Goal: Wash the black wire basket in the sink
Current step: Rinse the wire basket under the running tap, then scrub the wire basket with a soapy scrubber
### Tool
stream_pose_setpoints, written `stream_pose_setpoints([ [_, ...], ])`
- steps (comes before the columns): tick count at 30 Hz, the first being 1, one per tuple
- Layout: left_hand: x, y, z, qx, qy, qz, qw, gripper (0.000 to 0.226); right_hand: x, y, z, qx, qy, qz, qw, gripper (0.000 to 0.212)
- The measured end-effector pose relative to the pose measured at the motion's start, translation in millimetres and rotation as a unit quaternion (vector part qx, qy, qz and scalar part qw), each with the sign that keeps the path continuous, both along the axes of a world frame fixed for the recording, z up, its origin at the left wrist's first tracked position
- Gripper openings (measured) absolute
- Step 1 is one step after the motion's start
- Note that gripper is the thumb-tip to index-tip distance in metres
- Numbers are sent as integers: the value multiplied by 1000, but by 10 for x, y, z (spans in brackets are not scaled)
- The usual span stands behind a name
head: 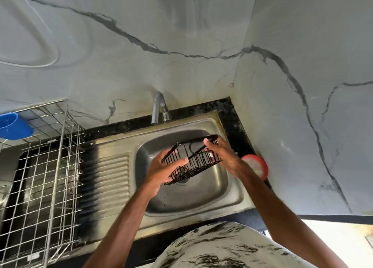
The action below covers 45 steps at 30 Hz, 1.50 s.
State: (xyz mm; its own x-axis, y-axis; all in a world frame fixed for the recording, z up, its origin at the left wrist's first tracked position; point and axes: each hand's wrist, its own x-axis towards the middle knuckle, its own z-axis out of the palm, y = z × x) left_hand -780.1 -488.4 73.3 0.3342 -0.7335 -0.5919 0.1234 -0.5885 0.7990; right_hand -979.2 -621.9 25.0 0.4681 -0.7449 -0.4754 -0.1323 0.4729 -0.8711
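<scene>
- Left hand (159, 168) is gripping the near-left end of the black wire basket (198, 163), with its fingers curling round the wires and the thumb lying on the front wall.
- Right hand (224, 154) is clamping the far-right end, the thumb resting on the top rim and the fingers wrapping underneath.
- The hands are holding opposite ends of the basket, apart from each other.
- The basket is hanging tilted over the basin of the stainless steel sink (238, 191), with its lower corner pointing towards the drain; I cannot tell whether it is touching the metal.
- The faucet (159, 108) is standing behind the basin, its spout arching forward.
- A ribbed drainboard (113, 174) is lying on the left of the basin.
- The black speckled surface (232, 114) is framing the sink.
- A red-rimmed round container (260, 162) is sitting on the surface to the right, partly hidden by the right forearm.
- A metal wire dish rack (60, 146) is standing to the left, with a blue cup (14, 126) hanging at its upper edge.
</scene>
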Motion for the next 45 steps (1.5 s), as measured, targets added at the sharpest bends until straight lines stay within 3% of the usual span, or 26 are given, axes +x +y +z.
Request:
stream_pose_setpoints([
  [3, 16, -67, -69, 21, -15, -3, 1000, 45, 77, -17, 118, -44, 0, 19, 999, 54],
  [6, 33, -130, -109, 37, -19, -6, 999, 34, 100, -59, 55, -59, 19, 20, 998, 54],
  [10, 48, -156, -127, 47, 4, -25, 999, 61, -2, -112, -20, -54, 59, 24, 997, 78],
  [12, 40, -143, -155, 49, 19, -35, 998, 69, -121, -145, -42, -66, 93, 15, 993, 79],
  [14, 22, -136, -215, 53, 38, -34, 997, 71, -344, -161, -47, -80, 111, -37, 990, 58],
  [16, -4, -135, -247, 63, 53, -24, 996, 68, -639, -156, -35, -125, 134, -88, 979, 20],
  [17, -14, -133, -258, 70, 58, -17, 996, 66, -794, -146, -72, -161, 177, -100, 966, 9],
  [20, -55, -114, -293, 74, 66, -4, 995, 67, -1186, -141, -303, -252, 425, -47, 868, 20],
  [23, -91, -96, -310, 69, 61, 9, 996, 80, -1287, -111, -566, -180, 537, 95, 819, 48],
  [25, -119, -86, -310, 67, 52, 11, 996, 84, -1237, -51, -630, -156, 534, 128, 821, 69],
  [27, -141, -82, -322, 66, 51, 14, 996, 78, -1177, -25, -706, -185, 535, 126, 814, 74],
  [29, -164, -73, -333, 71, 56, 14, 996, 79, -1148, -24, -737, -208, 564, 119, 791, 67],
  [33, -205, -66, -318, 69, 61, 9, 996, 75, -1134, -59, -617, -202, 551, 73, 806, 49],
  [36, -228, -74, -287, 65, 61, 7, 996, 101, -1131, -82, -533, -215, 554, 52, 803, 40],
  [38, -233, -73, -290, 63, 57, 6, 996, 110, -1127, -79, -498, -207, 539, 63, 814, 47],
  [41, -240, -71, -293, 60, 60, 6, 996, 101, -1163, -79, -550, -168, 519, 82, 834, 68],
  [45, -249, -48, -277, 70, 60, 1, 996, 74, -1140, -27, -544, -192, 546, 53, 814, 51],
])
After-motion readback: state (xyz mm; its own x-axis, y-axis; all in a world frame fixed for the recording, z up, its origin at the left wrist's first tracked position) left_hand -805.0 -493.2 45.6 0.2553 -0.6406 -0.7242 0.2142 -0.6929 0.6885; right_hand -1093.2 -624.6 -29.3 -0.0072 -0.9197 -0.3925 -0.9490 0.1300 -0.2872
